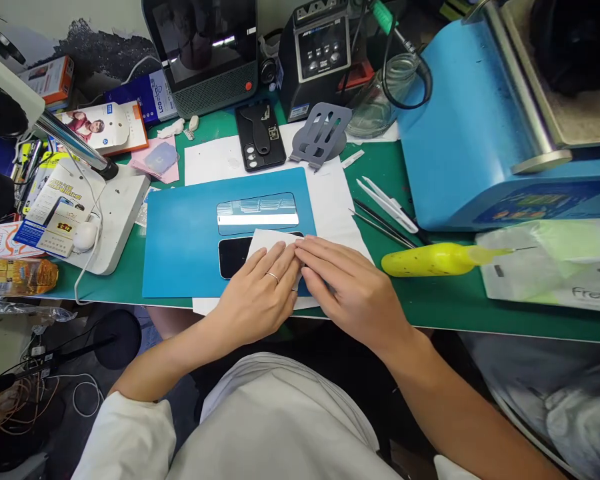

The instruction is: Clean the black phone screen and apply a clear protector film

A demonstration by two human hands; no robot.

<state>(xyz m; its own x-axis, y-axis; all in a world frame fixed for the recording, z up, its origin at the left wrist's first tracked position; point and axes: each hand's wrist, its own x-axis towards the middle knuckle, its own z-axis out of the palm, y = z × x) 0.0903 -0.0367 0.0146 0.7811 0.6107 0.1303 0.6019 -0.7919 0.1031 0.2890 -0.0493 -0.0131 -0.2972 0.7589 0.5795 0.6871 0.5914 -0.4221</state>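
Two hands meet at the near edge of a green bench mat (430,313), and the scene runs like this from left to right. Far left, a white microscope base (115,220) carries a chrome arm and some printed cardboard boxes (55,213), with a small white puck-like object (85,236) beside them. Next comes a blue work mat (180,247) lying over sheets of white paper (330,200). On the mat sits a clear screen protector (257,213), and just below it a dark phone (233,257) lies face up, its right part covered by a white wipe (266,241).

The left hand (260,293), a ring on one finger, lies flat with fingers stretched and close together, pressing the wipe onto the phone. The right hand (345,287) is likewise flat and extended, fingertips touching the left hand's fingertips on the wipe; neither hand grips anything.

Behind them stand a small monitor (205,53), a black phone case (260,137), a grey folding stand (321,133) and a soldering station (323,57). Right of the paper lie white tweezers (387,203) and thin dark tools (380,223). A yellow squeeze bottle (430,260) lies on its side, its needle tip pointing right. Farthest right sit a large blue machine (480,133) with a metal roller and a white plastic bag (555,267).
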